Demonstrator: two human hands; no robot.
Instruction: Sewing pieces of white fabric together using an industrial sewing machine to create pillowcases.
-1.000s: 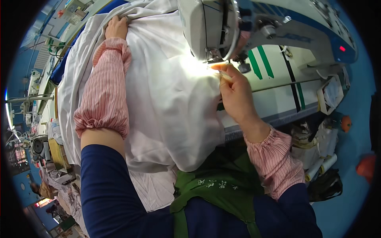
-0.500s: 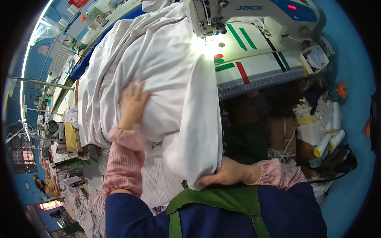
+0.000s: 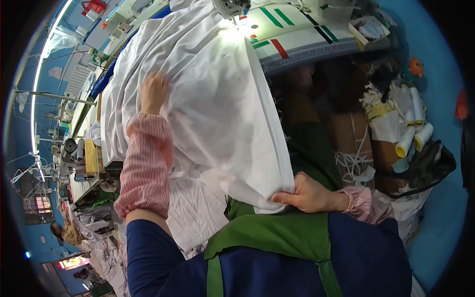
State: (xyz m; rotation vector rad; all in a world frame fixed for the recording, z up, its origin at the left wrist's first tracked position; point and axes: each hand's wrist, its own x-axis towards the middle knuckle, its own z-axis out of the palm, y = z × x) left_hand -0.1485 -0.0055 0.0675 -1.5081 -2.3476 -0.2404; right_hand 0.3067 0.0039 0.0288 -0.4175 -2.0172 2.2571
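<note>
A large white cloth (image 3: 213, 99) drapes over the sewing table and hangs toward my lap, its far end under the lit needle area of a sewing machine (image 3: 231, 9). A long folded strip, like a hem, runs along its right side from the machine to my right hand (image 3: 314, 194). That hand pinches the near corner, thumb on top and fingers hidden underneath. Farther up on the left, my left hand (image 3: 155, 91) rests on the gathered folds with its fingers curled into the cloth. Between my hands the cloth is partly smooth, with soft creases.
Green, red and black tape strips mark the white machine bed (image 3: 292, 32), with a ruler (image 3: 316, 53) along its front edge. A small open box (image 3: 368, 29) stands at its right end. Thread cones (image 3: 415, 133) and bundled scraps sit lower right. More machines line the left.
My right hand has moved right and slightly up, drawing the folded edge outward. My left hand has slid farther away and its spread fingers have curled. The view has shifted, leaving less of the machine visible.
</note>
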